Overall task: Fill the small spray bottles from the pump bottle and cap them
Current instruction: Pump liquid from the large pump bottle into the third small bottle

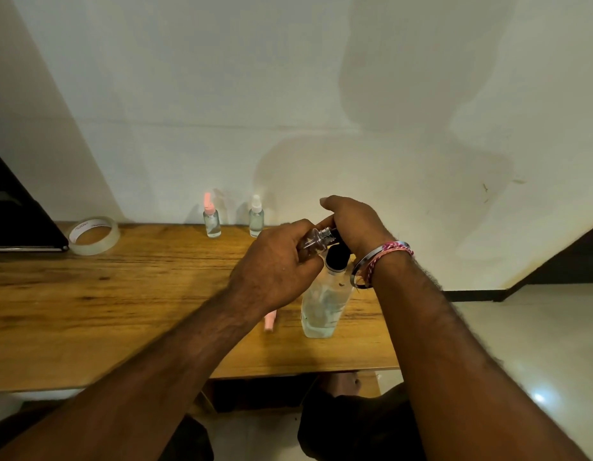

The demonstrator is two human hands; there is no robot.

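Standing near the counter's [89, 314] right edge, pump bottle [323, 307] holds clear liquid; pink cap [269, 322] lies just left. Above, left hand [275, 264] grips a small open spray bottle [316, 239] tilted at the pump head, right hand [353, 224] curled over it (nozzle hidden). Far: two capped spray bottles [212, 217], tape roll [94, 235] far left.

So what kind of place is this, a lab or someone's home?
Probably a home, at a makeshift workspot: a bare wooden plank table against a plain painted wall, a clear tape roll, glossy floor tiles. No lab equipment shows.
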